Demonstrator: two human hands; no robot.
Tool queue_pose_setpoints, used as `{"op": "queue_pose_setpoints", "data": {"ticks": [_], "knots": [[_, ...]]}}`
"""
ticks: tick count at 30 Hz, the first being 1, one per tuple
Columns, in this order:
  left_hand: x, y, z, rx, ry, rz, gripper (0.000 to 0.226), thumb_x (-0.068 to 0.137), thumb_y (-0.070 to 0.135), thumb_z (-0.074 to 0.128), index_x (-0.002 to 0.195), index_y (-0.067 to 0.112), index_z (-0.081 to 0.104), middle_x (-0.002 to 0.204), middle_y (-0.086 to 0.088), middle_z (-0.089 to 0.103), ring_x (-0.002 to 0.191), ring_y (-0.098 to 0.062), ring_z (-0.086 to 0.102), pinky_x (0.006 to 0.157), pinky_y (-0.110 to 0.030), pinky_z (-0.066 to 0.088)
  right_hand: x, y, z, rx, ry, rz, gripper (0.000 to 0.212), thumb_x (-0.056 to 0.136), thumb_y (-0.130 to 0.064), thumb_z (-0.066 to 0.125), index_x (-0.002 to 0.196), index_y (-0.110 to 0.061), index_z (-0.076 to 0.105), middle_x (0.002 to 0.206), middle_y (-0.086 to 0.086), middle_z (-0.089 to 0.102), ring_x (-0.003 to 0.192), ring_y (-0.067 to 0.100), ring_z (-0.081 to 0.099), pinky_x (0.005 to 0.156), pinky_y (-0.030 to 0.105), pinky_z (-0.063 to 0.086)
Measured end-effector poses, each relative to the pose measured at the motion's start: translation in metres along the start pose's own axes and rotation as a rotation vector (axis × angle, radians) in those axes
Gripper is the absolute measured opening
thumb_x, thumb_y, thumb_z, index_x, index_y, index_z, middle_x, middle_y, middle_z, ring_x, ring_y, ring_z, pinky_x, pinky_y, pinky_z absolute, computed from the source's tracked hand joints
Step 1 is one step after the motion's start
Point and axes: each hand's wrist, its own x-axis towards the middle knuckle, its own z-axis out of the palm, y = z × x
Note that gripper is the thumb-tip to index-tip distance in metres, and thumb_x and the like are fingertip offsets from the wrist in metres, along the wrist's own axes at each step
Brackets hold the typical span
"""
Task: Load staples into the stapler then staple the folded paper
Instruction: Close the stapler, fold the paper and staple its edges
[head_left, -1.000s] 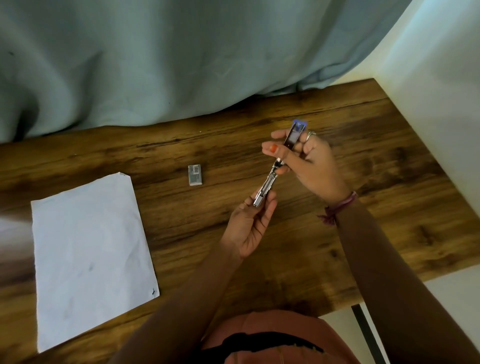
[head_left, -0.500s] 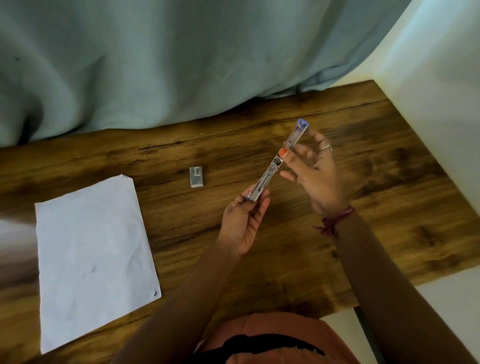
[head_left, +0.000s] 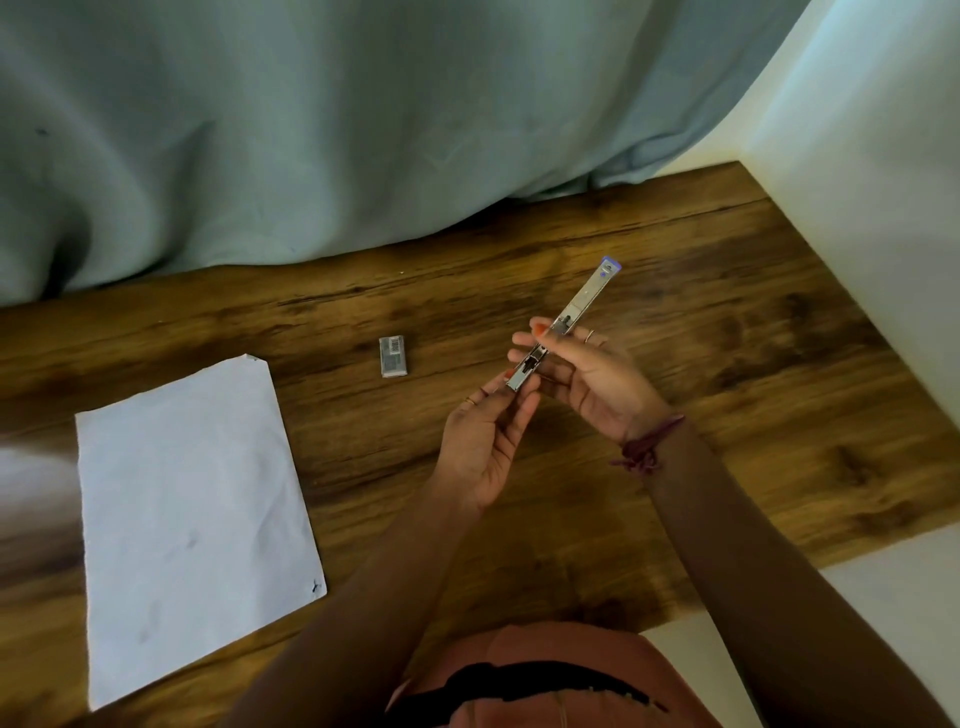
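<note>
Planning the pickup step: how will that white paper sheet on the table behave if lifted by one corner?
The paper sheet looks thin and lies flat on the wooden table, so it would probably droop rather than stay stiff. It is likely very light and could slide on the smooth wood when pushed. With edges flush to the surface, pinching a corner may be fiddly.

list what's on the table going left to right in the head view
paper → small staple box → left hand → opened stapler held up in both hands → right hand
</note>
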Motion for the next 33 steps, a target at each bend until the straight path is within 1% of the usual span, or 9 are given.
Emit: {"op": "queue_pose_setpoints", "data": {"ticks": [4, 11, 16, 20, 23, 25, 27, 31, 33], "knots": [[0.000, 0.000, -0.001, -0.005, 0.011, 0.003, 0.030, 0.092, -0.003, 0.049, 0.121, -0.003, 0.057, 0.100, -0.018, 0.073, 0.087, -0.017, 0.073, 0.066, -0.021, 0.058, 0.000, 0.003, 0.002, -0.003, 0.011, -0.015, 0.040, 0.083, -0.014, 0.066, 0.121, -0.007, 0.055, 0.112, 0.011, 0.071, 0.103, 0.022, 0.068, 0.072, 0.028, 0.058], [0.000, 0.002, -0.002, -0.010, 0.013, 0.004, 0.026, 0.092, -0.004, 0.049, 0.115, -0.004, 0.060, 0.100, -0.019, 0.073, 0.087, -0.018, 0.073, 0.066, -0.021, 0.058, -0.003, 0.004, 0.005, -0.033, 0.011, -0.063, 0.034, 0.087, -0.004, 0.061, 0.120, -0.007, 0.054, 0.114, 0.014, 0.068, 0.099, 0.019, 0.069, 0.075, 0.028, 0.058], [0.000, 0.001, 0.000, 0.001, 0.024, 0.015, 0.022, 0.093, -0.004, 0.049, 0.111, -0.004, 0.062, 0.100, -0.019, 0.073, 0.089, -0.019, 0.073, 0.067, -0.022, 0.058, -0.006, 0.008, 0.005, -0.122, 0.004, -0.124, 0.043, 0.081, -0.001, 0.066, 0.121, -0.012, 0.052, 0.116, 0.011, 0.067, 0.101, 0.019, 0.068, 0.080, 0.029, 0.057], [-0.001, 0.001, 0.000, 0.015, 0.017, 0.028, 0.021, 0.091, -0.003, 0.051, 0.107, -0.003, 0.065, 0.102, -0.019, 0.072, 0.090, -0.018, 0.072, 0.067, -0.021, 0.058, -0.007, 0.007, 0.005, -0.172, -0.016, -0.148, 0.054, 0.072, -0.008, 0.073, 0.121, -0.016, 0.052, 0.117, 0.010, 0.067, 0.105, 0.022, 0.066, 0.082, 0.033, 0.056], [-0.001, 0.001, 0.000, 0.015, 0.009, 0.024, 0.024, 0.091, -0.002, 0.052, 0.113, -0.004, 0.062, 0.105, -0.020, 0.071, 0.091, -0.019, 0.072, 0.068, -0.021, 0.058, -0.008, 0.006, 0.004, -0.100, -0.033, -0.142, 0.048, 0.080, -0.016, 0.067, 0.125, -0.014, 0.050, 0.117, 0.011, 0.068, 0.106, 0.022, 0.066, 0.076, 0.029, 0.056], [-0.001, 0.001, -0.002, 0.023, 0.006, 0.023, 0.024, 0.092, -0.001, 0.051, 0.113, -0.004, 0.062, 0.104, -0.020, 0.071, 0.090, -0.019, 0.072, 0.068, -0.021, 0.058, -0.008, 0.004, 0.003, -0.044, -0.036, -0.131, 0.053, 0.081, -0.028, 0.062, 0.129, -0.013, 0.049, 0.120, 0.011, 0.066, 0.107, 0.025, 0.066, 0.075, 0.031, 0.058], [-0.002, 0.001, -0.003, 0.030, 0.010, 0.017, 0.023, 0.093, -0.001, 0.051, 0.113, -0.003, 0.061, 0.102, -0.020, 0.072, 0.090, -0.019, 0.072, 0.066, -0.021, 0.058, -0.008, 0.001, 0.001, -0.002, -0.017, -0.140, 0.052, 0.083, -0.035, 0.057, 0.130, -0.016, 0.049, 0.123, 0.009, 0.064, 0.107, 0.027, 0.065, 0.076, 0.034, 0.059], [-0.002, 0.000, -0.006, 0.032, 0.039, 0.006, 0.027, 0.092, 0.000, 0.052, 0.118, -0.003, 0.057, 0.101, -0.020, 0.072, 0.089, -0.019, 0.072, 0.064, -0.020, 0.057, -0.004, -0.001, -0.006, 0.056, 0.017, -0.216, 0.038, 0.096, -0.031, 0.046, 0.133, -0.021, 0.046, 0.129, 0.007, 0.061, 0.112, 0.026, 0.063, 0.083, 0.037, 0.056], [-0.002, 0.001, -0.007, 0.043, 0.046, 0.007, 0.027, 0.092, 0.001, 0.052, 0.118, -0.003, 0.057, 0.101, -0.019, 0.073, 0.089, -0.019, 0.072, 0.064, -0.021, 0.058, -0.002, -0.003, -0.011, 0.083, 0.022, -0.262, 0.038, 0.098, -0.031, 0.041, 0.135, -0.020, 0.042, 0.131, 0.006, 0.059, 0.115, 0.025, 0.061, 0.089, 0.040, 0.053]]}}
